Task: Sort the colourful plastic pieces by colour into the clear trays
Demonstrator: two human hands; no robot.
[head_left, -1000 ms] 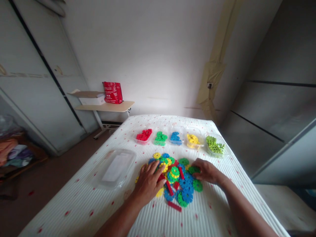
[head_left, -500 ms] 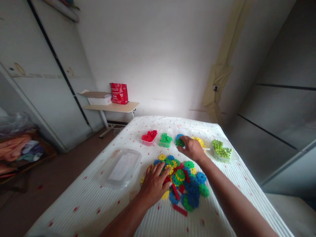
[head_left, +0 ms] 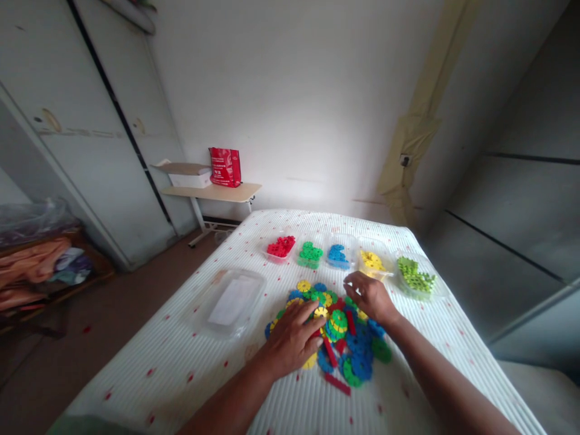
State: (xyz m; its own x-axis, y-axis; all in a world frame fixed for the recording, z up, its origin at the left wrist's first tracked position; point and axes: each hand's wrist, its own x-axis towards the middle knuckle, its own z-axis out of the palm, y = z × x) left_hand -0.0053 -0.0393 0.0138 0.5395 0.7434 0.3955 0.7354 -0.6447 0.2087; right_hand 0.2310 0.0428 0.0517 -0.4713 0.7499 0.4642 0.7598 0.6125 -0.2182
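A loose pile of notched plastic discs (head_left: 361,356) in blue, green and yellow lies on the bed's striped cover, with several red strips (head_left: 337,383) among them. My left hand (head_left: 294,341) rests on the left side of the pile, fingers spread, holding nothing. Over the far right part of the pile hovers my right hand (head_left: 372,299), its fingers loosely bent and apart with nothing visible in them. Beyond the pile stand clear tubs of sorted pieces: red pieces (head_left: 281,246), green pieces (head_left: 310,252), blue discs (head_left: 338,254), yellow pieces (head_left: 371,261) and lime-green pieces (head_left: 414,275).
To the left a clear plastic lid (head_left: 260,290) with a white paper (head_left: 230,300) lies flat on the cover (head_left: 181,386). A small table (head_left: 217,192) by the wall carries a red bag (head_left: 225,167) and a white box (head_left: 190,179).
My right hand has drawn back from the blue tub toward the pile, leaving the blue discs in that tub uncovered. My left hand stays on the pile. The view has shifted slightly.
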